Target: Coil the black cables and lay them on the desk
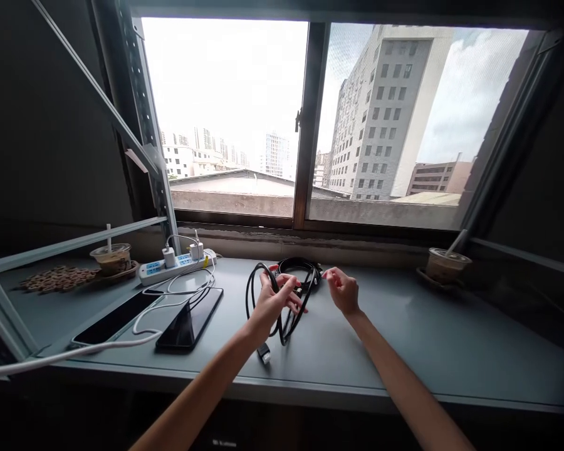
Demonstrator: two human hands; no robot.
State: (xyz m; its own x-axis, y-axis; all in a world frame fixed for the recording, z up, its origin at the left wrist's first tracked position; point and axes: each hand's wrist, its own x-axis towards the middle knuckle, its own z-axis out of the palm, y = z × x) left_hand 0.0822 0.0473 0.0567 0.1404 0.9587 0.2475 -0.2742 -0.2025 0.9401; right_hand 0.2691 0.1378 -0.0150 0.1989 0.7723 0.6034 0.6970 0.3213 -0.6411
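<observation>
While slack turns of thin, smooth black cable (283,342) hang in the air, the wearer's L hand (277,294) carries them, half curled w/ fingers apart, strands lodged bet. thumb & fingers; prob. held this loosely so the loops stay open & don't snag. Take that hand as the clock's centre, w/ the dark-framed window (301,163) at 12. At approx. 7 shows a black plug w/ pale tip (264,354), seemingly the cable's end. At 3, just beside the loops, is the R hand (343,289), bent into a loose fist; can't tell if its thumb & forefinger pinch anything. At 1, behind the loops, a round coil of black cable (294,260) lies on the smooth grey desk (404,351), wound prob. to keep it tidy. Bet. 8 & 9, a glossy black phone (190,319) lies flat, prob. there b/c the long white power strip w/ blue sockets (178,267) is near, at 10. Farther out at 3, a clear plastic cup w/ straw (444,266) stands well apart, which keeps drink off electronics.
</observation>
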